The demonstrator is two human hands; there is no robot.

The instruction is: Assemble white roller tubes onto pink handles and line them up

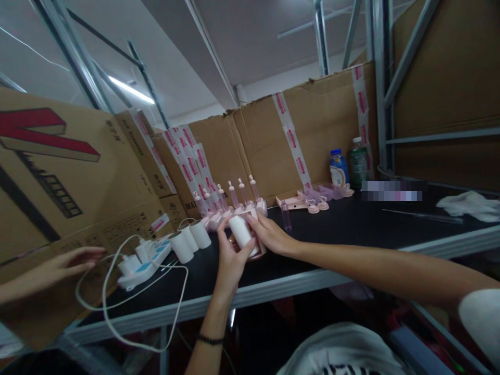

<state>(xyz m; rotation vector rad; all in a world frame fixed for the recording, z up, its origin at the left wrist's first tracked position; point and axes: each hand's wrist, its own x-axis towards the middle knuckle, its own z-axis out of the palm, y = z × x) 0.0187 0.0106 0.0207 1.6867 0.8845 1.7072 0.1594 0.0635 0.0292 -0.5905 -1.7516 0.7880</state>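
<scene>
The left hand (231, 251) clasps a smooth white cylinder (240, 232) before the body; the right hand (272, 235) meets it, presumably to steady it, though remotely I cannot tell what its fingers close on. Pink plastic-looking pieces with upright tubes (245, 194) stand beyond both hands; three white cylinders (190, 239) stand leftward, likely for easy reach.

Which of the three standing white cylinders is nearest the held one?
The rightmost cylinder, closest to the held one; the other two stand nearer the power strip.
</scene>
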